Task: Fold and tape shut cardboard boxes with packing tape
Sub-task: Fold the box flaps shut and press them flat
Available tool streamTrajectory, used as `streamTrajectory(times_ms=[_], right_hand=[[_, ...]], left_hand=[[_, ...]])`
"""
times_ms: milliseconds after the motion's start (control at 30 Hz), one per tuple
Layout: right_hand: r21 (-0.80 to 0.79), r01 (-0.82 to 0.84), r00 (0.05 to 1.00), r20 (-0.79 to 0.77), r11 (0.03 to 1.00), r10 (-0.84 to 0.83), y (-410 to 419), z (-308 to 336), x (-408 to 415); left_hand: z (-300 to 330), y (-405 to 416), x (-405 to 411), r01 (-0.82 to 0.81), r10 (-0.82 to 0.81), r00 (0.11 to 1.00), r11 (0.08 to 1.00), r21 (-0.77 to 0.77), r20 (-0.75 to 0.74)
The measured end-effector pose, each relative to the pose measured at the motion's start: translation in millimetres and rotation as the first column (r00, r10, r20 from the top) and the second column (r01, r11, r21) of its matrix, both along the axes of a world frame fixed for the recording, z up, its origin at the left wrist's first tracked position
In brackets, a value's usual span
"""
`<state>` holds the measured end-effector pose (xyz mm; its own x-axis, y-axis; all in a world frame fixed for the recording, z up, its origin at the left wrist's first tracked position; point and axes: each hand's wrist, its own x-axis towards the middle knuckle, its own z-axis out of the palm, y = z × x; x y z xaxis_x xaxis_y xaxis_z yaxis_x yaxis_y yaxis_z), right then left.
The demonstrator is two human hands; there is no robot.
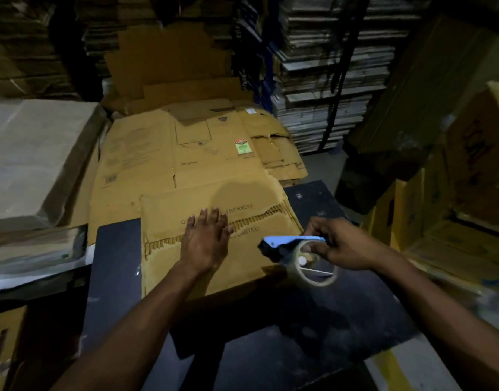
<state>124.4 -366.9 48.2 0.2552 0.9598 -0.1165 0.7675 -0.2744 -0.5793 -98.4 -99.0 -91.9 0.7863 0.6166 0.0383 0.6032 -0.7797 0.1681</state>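
A brown box (214, 244) sits on a dark surface, its two top flaps folded shut and meeting along a ragged seam that runs from near left to far right, with printed letters beside it. Just right of the box, a blue tape dispenser (295, 249) carries a clear tape roll (316, 263), tilted.

A dark table (313, 314) carries a cardboard box (214, 266), flattened cartons (163, 165) behind.
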Motion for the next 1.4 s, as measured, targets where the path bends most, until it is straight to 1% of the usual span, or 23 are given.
streamTrajectory(times_ms=[67,167,200,233,267,300,333,367,433,467,533,567,633,667,800,900,967,1100,1133,1200,1300,1367,1400], right_hand=[[0.083,-0.005,0.994,-0.104,0.997,0.013,22,13,-6],[0.146,0.029,0.959,-0.283,0.989,0.013,53,23,-13],[0.155,0.032,0.951,-0.307,0.987,0.017,62,26,-16],[0.164,0.024,0.952,-0.306,0.986,0.028,70,29,-20],[0.17,0.01,0.952,-0.303,0.985,0.043,78,31,-25],[0.172,-0.003,0.951,-0.303,0.985,0.056,85,32,-30],[0.173,-0.014,0.949,-0.307,0.985,0.067,91,34,-34],[0.174,-0.029,0.952,-0.296,0.984,0.08,96,36,-38],[0.195,-0.065,0.96,-0.254,0.979,0.114,104,40,-46],[0.201,-0.077,0.961,-0.246,0.976,0.126,108,43,-49],[0.2,-0.088,0.962,-0.237,0.976,0.136,114,49,-55],[0.194,-0.098,0.965,-0.221,0.976,0.141,117,51,-58],[0.175,-0.121,0.974,-0.167,0.977,0.151,123,53,-65],[0.171,-0.131,0.977,-0.144,0.977,0.157,126,53,-68],[0.181,-0.169,0.983,-0.046,0.969,0.18,136,55,-81],[0.187,-0.185,0.983,0.019,0.965,0.185,140,56,-89],[0.171,-0.199,0.979,0.076,0.965,0.188,143,57,-94],[0.16,-0.269,0.938,0.268,0.95,0.221,144,60,-114],[0.164,-0.281,0.927,0.301,0.945,0.223,144,60,-118],[0.161,-0.305,0.907,0.348,0.939,0.235,145,63,-126],[0.188,-0.348,0.913,0.291,0.918,0.286,147,75,-136],[0.219,-0.379,0.914,0.243,0.899,0.326,151,87,-144],[0.227,-0.391,0.912,0.227,0.892,0.342,153,92,-149]], left_hand=[[2,-19,3,0.029,-0.029,1.0,0.999,0.014,-0.007],[7,-49,3,0.048,-0.048,0.998,0.999,-0.006,0.046],[10,-54,1,0.033,-0.028,0.994,0.998,-0.046,0.107],[13,-57,-4,-0.005,0.029,0.974,0.994,-0.107,0.226],[20,-58,-10,-0.063,0.136,0.919,0.977,-0.201,0.369],[26,-57,-17,-0.098,0.258,0.828,0.941,-0.323,0.499],[32,-54,-24,-0.096,0.355,0.726,0.9,-0.424,0.589],[37,-52,-31,-0.087,0.41,0.645,0.878,-0.47,0.645],[50,-48,-44,-0.085,0.516,0.525,0.823,-0.561,0.677],[59,-47,-49,-0.049,0.594,0.458,0.76,-0.648,0.661],[75,-46,-57,0.1,0.733,0.351,0.589,-0.802,0.583],[85,-48,-61,0.177,0.779,0.328,0.505,-0.845,0.535],[109,-54,-68,0.298,0.836,0.316,0.362,-0.883,0.449],[121,-57,-72,0.324,0.845,0.318,0.329,-0.887,0.429],[151,-66,-87,0.311,0.863,0.324,0.29,-0.905,0.388],[158,-67,-100,0.255,0.861,0.317,0.326,-0.91,0.398],[161,-67,-107,0.283,0.86,0.309,0.323,-0.903,0.405],[164,-69,-120,0.349,0.877,0.33,0.23,-0.909,0.349],[163,-67,-123,0.353,0.881,0.34,0.204,-0.913,0.328],[160,-62,-129,0.395,0.905,0.326,0.132,-0.909,0.273],[157,-53,-136,0.503,0.943,0.278,0.021,-0.864,0.184],[159,-46,-137,0.537,0.953,0.256,0.001,-0.844,0.164],[160,-43,-138,0.53,0.951,0.252,0.018,-0.848,0.178]])
